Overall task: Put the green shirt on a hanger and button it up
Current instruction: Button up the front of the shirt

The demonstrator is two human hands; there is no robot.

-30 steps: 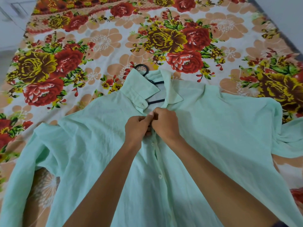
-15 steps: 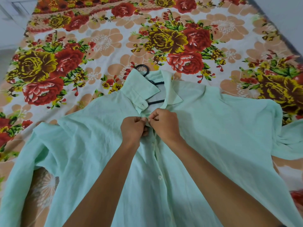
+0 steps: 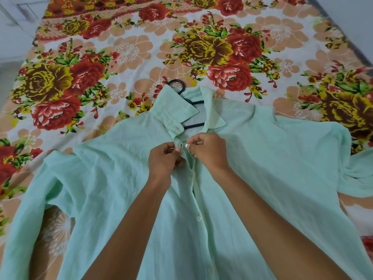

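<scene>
Green shirt (image 3: 272,178) lies flat on the floral bed (image 3: 131,53), collar pointing away, hem cut off below. Only the black hanger (image 3: 182,91) hook and bars peek out at the collar. Left hand (image 3: 164,158) and right hand (image 3: 209,151) pinch the placket just under it, top button hidden between their fingers.

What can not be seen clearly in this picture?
- Hanger: head view, mostly hidden under the shirt; only hook and short bars show.
- Button being fastened: hidden by the left hand and right hand.
- Shirt hem and sleeve ends: cut off by frame edges.
</scene>
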